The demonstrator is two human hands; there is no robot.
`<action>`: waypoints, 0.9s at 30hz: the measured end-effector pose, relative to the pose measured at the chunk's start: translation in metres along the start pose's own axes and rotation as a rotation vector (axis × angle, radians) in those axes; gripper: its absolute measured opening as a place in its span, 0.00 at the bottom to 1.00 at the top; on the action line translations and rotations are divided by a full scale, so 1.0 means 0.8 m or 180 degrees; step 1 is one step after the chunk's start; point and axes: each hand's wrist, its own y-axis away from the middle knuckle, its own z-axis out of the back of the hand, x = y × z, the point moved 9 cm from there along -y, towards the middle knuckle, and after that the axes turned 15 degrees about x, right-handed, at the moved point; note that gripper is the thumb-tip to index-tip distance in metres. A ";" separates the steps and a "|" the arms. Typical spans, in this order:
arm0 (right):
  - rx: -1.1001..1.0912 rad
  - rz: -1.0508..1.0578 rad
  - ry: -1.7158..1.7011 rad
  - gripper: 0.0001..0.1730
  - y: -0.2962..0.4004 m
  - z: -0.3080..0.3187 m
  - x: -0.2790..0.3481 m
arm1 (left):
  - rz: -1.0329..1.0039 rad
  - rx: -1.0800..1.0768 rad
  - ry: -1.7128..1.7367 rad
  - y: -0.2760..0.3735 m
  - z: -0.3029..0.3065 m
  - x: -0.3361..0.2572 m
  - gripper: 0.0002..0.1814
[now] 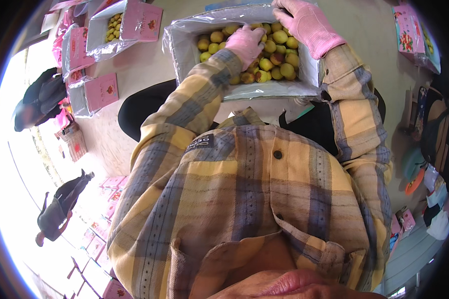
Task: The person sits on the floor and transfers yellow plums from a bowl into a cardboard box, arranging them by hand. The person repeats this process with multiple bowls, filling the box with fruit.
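An open carton lined with clear plastic film (187, 48) stands before me, with many round yellow-green and reddish fruits (280, 36) inside. My left hand (246, 43), in a pink knit glove, lies on the fruits near the carton's middle, fingers spread over them; whether it grips one is hidden. My right hand (310, 24), gloved the same way, is at the carton's far right corner, its bent fingers at the rim and the film. What those fingertips hold cannot be made out.
Pink printed cartons (101, 91) stand at left; one behind them holds fruits (114, 28). Another pink carton (409, 33) is at far right. Two people (41, 99) (61, 209) are at left, and a person in white (439, 220) at lower right. More cartons (97, 239) lie lower left.
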 end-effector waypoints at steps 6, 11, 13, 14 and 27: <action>-0.0151 0.0253 -0.0020 0.09 0.010 0.000 -0.015 | 0.0212 0.0411 0.0518 -0.040 -0.008 -0.008 0.28; 0.0110 -0.0030 -0.0163 0.10 0.006 -0.006 -0.025 | -0.0040 0.0215 0.0484 -0.052 -0.016 -0.012 0.20; 0.0043 0.0077 -0.0166 0.10 0.003 -0.003 -0.022 | -0.0241 0.0148 0.0444 -0.055 -0.011 0.004 0.21; 0.0010 0.0106 -0.0161 0.10 0.004 -0.001 -0.021 | -0.0266 -0.0153 0.0525 -0.051 -0.004 0.015 0.18; 0.0784 0.0193 0.0012 0.13 -0.006 -0.064 -0.055 | 0.0623 -0.0588 0.0525 0.009 0.020 0.107 0.25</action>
